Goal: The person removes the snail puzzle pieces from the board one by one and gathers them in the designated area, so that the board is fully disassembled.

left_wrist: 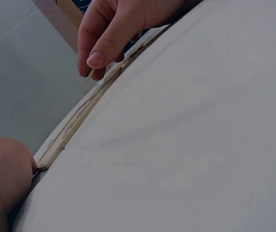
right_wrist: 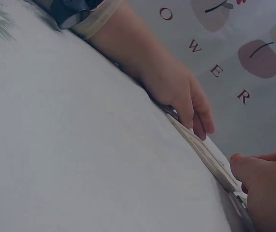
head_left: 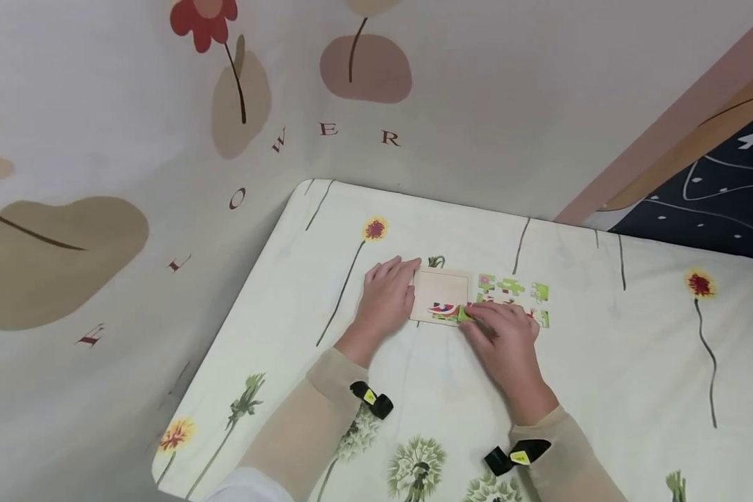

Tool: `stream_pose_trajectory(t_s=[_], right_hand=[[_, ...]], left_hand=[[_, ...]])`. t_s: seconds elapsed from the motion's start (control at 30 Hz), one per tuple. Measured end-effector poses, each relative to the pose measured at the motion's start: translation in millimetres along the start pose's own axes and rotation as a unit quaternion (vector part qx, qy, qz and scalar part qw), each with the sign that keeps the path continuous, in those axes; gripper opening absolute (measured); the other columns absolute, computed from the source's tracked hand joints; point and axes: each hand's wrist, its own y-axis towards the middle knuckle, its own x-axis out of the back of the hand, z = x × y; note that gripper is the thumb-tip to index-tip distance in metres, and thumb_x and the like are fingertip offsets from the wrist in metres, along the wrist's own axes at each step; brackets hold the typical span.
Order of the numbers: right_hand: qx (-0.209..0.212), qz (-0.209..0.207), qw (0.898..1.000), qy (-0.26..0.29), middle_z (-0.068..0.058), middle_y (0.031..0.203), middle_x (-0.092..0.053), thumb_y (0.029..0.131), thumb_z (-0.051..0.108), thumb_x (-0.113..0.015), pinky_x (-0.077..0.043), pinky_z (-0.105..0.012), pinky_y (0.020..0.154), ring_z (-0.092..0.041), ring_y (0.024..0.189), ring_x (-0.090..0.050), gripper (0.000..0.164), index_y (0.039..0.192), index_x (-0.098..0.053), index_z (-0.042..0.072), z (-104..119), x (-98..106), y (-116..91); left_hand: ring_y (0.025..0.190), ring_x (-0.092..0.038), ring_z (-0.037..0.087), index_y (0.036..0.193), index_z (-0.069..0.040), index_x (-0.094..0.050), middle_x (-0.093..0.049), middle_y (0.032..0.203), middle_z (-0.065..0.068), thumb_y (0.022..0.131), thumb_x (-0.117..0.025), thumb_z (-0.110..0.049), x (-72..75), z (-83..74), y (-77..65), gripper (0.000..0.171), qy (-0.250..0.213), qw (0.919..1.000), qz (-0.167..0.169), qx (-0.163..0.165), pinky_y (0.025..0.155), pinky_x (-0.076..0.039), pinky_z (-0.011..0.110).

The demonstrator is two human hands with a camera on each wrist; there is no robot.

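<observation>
Left hand [head_left: 388, 296] is resting at the left edge of the wooden tray [head_left: 442, 284], fingers extending forward and touching the frame, holding nothing. Right hand [head_left: 503, 338] is pinching a green puzzle piece [head_left: 464, 314] between thumb and fingers above the tray's near right corner; the left wrist view is showing the piece's thin edge tilting at the fingertips. The tray is lying flat on the bench [head_left: 602, 335], between the two hands. Colored pieces [head_left: 442, 308] are occupying its near side, while bare wood is showing across the far part. Loose puzzle pieces [head_left: 512, 286] are lying just right of the tray, the right hand partly covering them. A flower-patterned cloth [head_left: 634, 390] is covering the bench.
</observation>
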Motion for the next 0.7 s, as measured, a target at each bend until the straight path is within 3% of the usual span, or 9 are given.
stream_pose_trajectory(t_s=[0.37, 0.7], right_hand=[[-0.029, 0.008, 1.000, -0.001, -0.007, 0.120, -0.078, 0.087, 0.011, -0.090, -0.027, -0.063, 0.096, -0.034, 0.115, -0.057, 0.027, 0.113, -0.083, 0.013, -9, 18, -10], [0.035, 0.008, 0.999, -0.033, -0.008, 0.116, -0.078, 0.082, 0.008, -0.093, -0.032, -0.062, 0.091, -0.037, 0.111, -0.057, 0.025, 0.106, -0.085, 0.012, -15, 17, -14]], left_hand=[[0.156, -0.034, 0.024, 0.162, -0.019, -0.046, -0.051, 0.163, -0.002, 0.111, -0.054, -0.019, -0.7, 2.0, -0.8, 0.052, 0.001, 1.0000, 0.003, -0.004, 0.125, -0.019, 0.051], [0.156, -0.033, 0.024, 0.162, -0.018, -0.045, -0.050, 0.163, -0.002, 0.111, -0.053, -0.020, 1.5, -0.1, 0.0, 0.052, -0.002, 0.9999, 0.012, -0.001, 0.125, -0.019, 0.051]])
